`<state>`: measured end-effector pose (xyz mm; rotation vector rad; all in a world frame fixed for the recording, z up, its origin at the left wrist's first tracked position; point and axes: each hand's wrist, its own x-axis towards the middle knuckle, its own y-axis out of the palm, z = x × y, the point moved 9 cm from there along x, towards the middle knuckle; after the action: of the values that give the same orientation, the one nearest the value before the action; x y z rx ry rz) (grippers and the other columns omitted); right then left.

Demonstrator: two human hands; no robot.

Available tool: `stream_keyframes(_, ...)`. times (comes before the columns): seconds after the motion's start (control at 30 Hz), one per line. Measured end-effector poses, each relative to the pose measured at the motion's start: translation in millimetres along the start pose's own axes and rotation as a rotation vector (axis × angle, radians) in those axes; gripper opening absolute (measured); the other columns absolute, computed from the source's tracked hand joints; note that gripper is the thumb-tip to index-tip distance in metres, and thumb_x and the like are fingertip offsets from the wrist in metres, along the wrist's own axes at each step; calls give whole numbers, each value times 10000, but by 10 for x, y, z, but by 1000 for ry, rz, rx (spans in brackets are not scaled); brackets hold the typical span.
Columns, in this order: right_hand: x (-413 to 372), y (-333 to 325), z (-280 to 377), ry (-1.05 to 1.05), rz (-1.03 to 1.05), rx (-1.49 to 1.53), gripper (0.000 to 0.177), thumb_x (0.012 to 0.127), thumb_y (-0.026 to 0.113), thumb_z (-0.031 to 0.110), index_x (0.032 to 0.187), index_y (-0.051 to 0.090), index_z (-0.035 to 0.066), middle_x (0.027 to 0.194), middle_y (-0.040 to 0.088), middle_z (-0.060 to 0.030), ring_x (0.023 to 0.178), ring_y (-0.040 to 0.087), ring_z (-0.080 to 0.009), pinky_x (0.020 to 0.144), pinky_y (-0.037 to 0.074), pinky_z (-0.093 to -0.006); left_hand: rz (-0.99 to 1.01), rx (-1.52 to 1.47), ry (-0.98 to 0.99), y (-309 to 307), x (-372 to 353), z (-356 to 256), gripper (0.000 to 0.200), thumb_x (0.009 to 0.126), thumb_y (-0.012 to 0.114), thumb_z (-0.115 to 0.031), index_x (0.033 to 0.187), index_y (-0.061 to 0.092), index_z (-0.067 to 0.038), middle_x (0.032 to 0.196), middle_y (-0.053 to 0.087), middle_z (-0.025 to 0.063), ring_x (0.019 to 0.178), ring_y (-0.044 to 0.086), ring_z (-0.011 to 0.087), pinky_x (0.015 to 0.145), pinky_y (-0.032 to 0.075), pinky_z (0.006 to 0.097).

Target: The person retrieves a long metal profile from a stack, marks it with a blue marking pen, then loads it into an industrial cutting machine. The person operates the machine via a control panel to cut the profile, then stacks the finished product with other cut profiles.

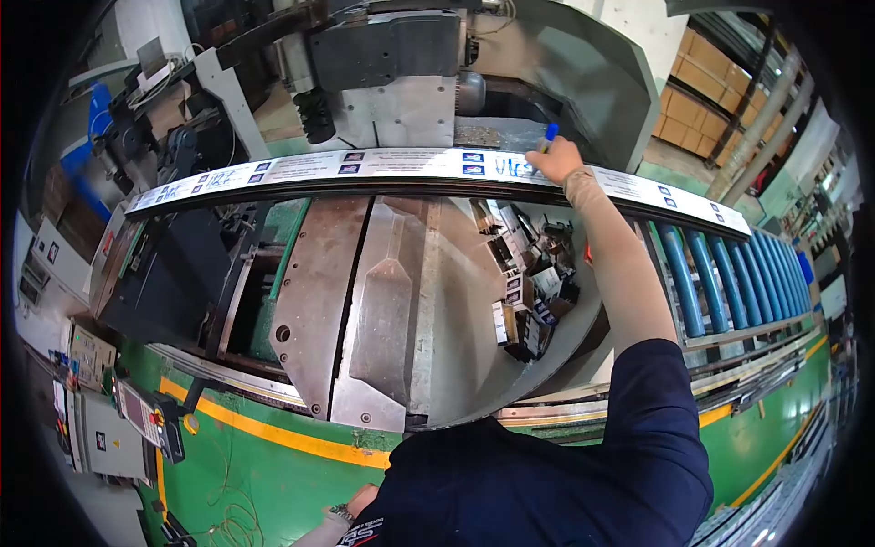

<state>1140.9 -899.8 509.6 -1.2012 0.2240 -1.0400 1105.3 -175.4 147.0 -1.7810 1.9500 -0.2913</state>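
Observation:
My right hand (556, 161) is closed around a blue marker (550, 132), whose blue end sticks up above the fingers. It rests over a long profile (410, 164) covered in white printed protective film, which lies across the machine. Blue handwriting (507, 166) shows on the film just left of this hand, and more blue marks (219, 178) stand farther left. My left hand (363, 498) is low by my waist, with a band on its wrist; its fingers are hidden by my body.
Cut profile offcuts (529, 287) lie in a round recess of the machine. A roller conveyor (729, 283) runs off to the right. The machine head (387, 73) stands behind the profile. A control panel (137, 410) is at lower left, with a loose cable (232, 524) on the green floor.

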Motion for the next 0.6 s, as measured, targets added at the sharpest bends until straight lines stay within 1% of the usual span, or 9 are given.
stream_keyframes(0.07,-3,53,-51,21,67,75,667,719,716,508,1018,668,-86,1055,671,-294,1014,653,-420,936,507,-440,-68,-31,-18,264,-52,480,241,795,627,-280,796,639,-39,775,649,218,733,619,412,611,468,479)
stream_keyframes(0.13,-21,-53,-126,17,23,-71,669,712,715,514,1010,673,-84,1057,670,-296,1019,651,-422,934,508,-441,-33,-11,-44,344,-99,625,244,800,624,-281,817,639,-39,780,643,215,726,614,410,614,468,475)
stream_keyframes(0.17,-11,-120,-169,10,0,-144,671,709,715,517,1006,675,-83,1058,669,-297,1021,650,-423,933,508,-442,-23,-8,-66,337,-105,623,243,801,624,-280,820,638,-39,782,642,213,727,614,407,615,468,473)
stream_keyframes(0.2,-39,-289,-335,128,10,-98,658,704,720,515,992,684,-76,1059,669,-297,1030,648,-420,924,509,-447,-10,-7,-91,345,-118,618,242,803,625,-279,823,636,-38,783,641,211,727,614,404,616,468,472)
stream_keyframes(0.3,-56,-770,-1011,265,-213,115,673,698,726,501,1042,663,-74,1044,678,-290,1039,650,-413,923,507,-433,17,-7,-176,295,-53,560,240,807,627,-275,833,632,-37,788,640,206,729,613,395,620,469,466)
stream_keyframes(0.37,94,-687,-1686,334,-122,112,685,690,733,489,1042,654,-93,1039,684,-284,1029,659,-402,917,512,-421,29,-8,-226,289,-22,515,238,810,628,-273,840,629,-36,792,638,202,730,613,389,622,470,462)
stream_keyframes(0.43,-1,-810,-1848,341,-161,-9,636,684,741,475,1006,678,-70,1008,697,-263,997,671,-389,904,517,-418,36,-5,-259,293,15,486,237,813,629,-270,846,626,-35,795,637,198,731,612,382,625,471,459)
stream_keyframes(0.53,-58,-729,-1922,310,-113,133,590,677,745,466,968,700,-45,975,705,-251,962,680,-380,890,523,-422,42,-3,-299,303,57,462,236,817,631,-266,856,622,-34,800,635,192,732,612,373,628,472,453)
stream_keyframes(0.6,-73,-768,-1835,269,-72,55,577,677,741,470,955,706,-35,964,705,-252,950,681,-379,883,524,-428,40,-2,-310,314,89,439,235,820,632,-264,863,619,-33,803,634,188,733,611,367,631,472,449)
